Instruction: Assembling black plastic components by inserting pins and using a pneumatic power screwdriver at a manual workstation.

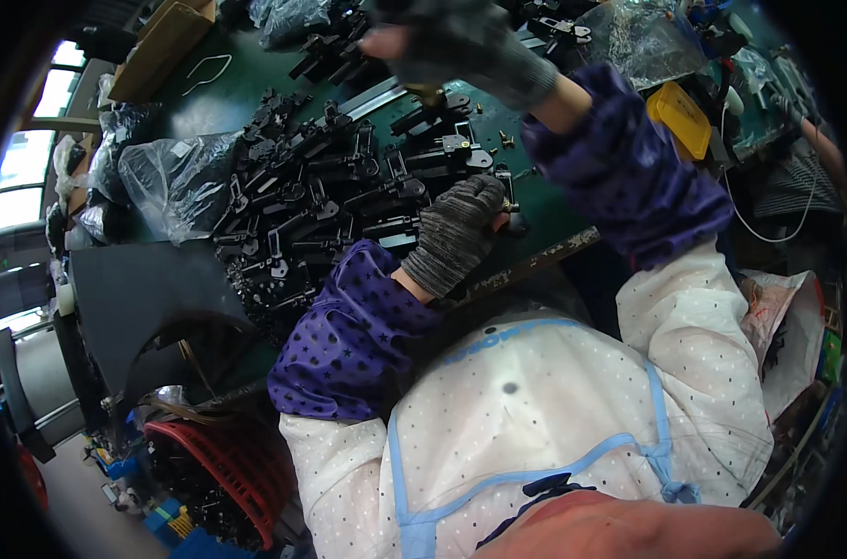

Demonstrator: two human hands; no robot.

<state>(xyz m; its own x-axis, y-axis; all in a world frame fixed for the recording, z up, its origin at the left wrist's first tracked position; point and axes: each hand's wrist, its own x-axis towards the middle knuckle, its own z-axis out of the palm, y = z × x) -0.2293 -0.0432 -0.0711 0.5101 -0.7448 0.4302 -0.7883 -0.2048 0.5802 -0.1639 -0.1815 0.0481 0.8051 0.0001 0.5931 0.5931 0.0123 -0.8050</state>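
Observation:
My left hand (453, 235), in a grey knit glove with bare fingertips, is curled at the near edge of the green table. Its fingers and thumb close on a small black metal part (509, 197) with brass-coloured bits, partly hidden by the hand. My right hand (465, 48), gloved alike, is raised over the far side of the table and smeared by motion. Its bare thumb points left, and whether it holds anything is hidden. Between the hands lie a black hinge-like assembly (453, 146) and a few small brass screws (505, 140).
A heap of black metal assemblies (302, 182) covers the table's middle left, beside a clear plastic bag (177, 182). A yellow tray (680, 121) lies to the right. Below left stands a red basket (246, 466) of black parts. Another person's arm (819, 144) shows far right.

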